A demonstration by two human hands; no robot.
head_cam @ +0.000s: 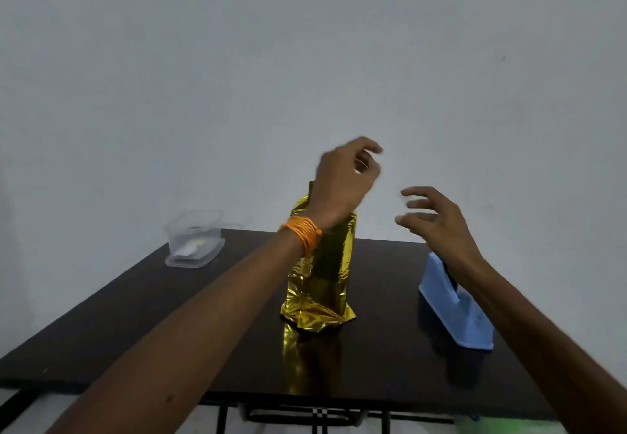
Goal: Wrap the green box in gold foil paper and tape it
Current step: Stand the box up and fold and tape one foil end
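Observation:
A tall parcel covered in gold foil paper (pixel 322 274) stands upright in the middle of the dark table (pixel 169 315). No green box shows; the foil hides whatever is inside. My left hand (pixel 342 176) hovers above the parcel's top, fingers curled, with an orange thread band on the wrist. I cannot tell whether a small strip of tape is between its fingertips. To the right of the parcel my right hand (pixel 431 216) is raised with fingers spread and nothing in it. A blue tape dispenser (pixel 451 304) sits on the table below my right forearm.
A clear plastic container (pixel 195 240) with something small inside stands at the table's far left corner. A plain grey wall rises right behind the table. The table's near edge and metal frame show at the bottom.

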